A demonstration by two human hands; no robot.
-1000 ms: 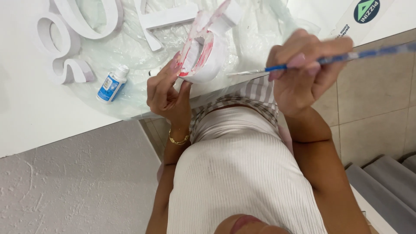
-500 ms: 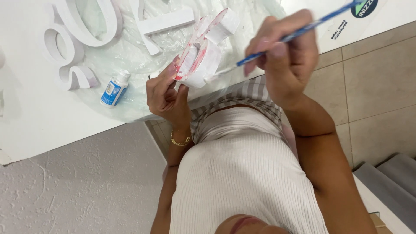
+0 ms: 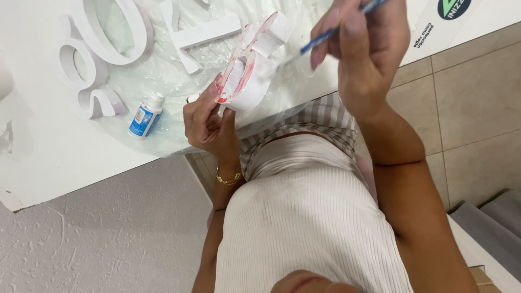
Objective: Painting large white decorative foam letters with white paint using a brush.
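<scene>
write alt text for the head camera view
A person's left hand holds a white block letter smeared with red paint above a white table, while the right hand holds a blue-handled brush at it. A small blue bottle lies nearby.

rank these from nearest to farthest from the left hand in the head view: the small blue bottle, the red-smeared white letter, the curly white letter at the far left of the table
1. red-smeared white letter: held in the left hand, just above the fingers.
2. small blue bottle: lying on the plastic sheet to the hand's left in the picture.
3. curly white letter: farther left, beyond the bottle.
</scene>
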